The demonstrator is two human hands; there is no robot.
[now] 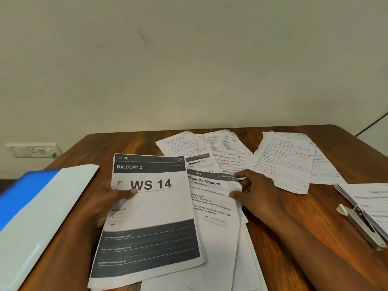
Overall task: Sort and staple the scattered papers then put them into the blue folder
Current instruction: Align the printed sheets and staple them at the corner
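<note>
My left hand [100,204] holds a thin stack of printed sheets headed "WS 14" [151,217] by its left edge, thumb on top. My right hand [252,190] pinches the right edge of the "Organize Napkins" sheet [214,198], which lies on more printed pages beside the stack. Handwritten lined pages [222,150] and a second handwritten bundle [287,162] are spread at the back of the wooden table [273,238]. The blue folder [27,211] lies open at the left. A metal stapler [363,225] sits at the right edge.
Another set of printed papers [371,204] lies partly over the stapler at the far right. A wall socket [33,150] is at the left behind the table. The wall stands close behind the table's back edge.
</note>
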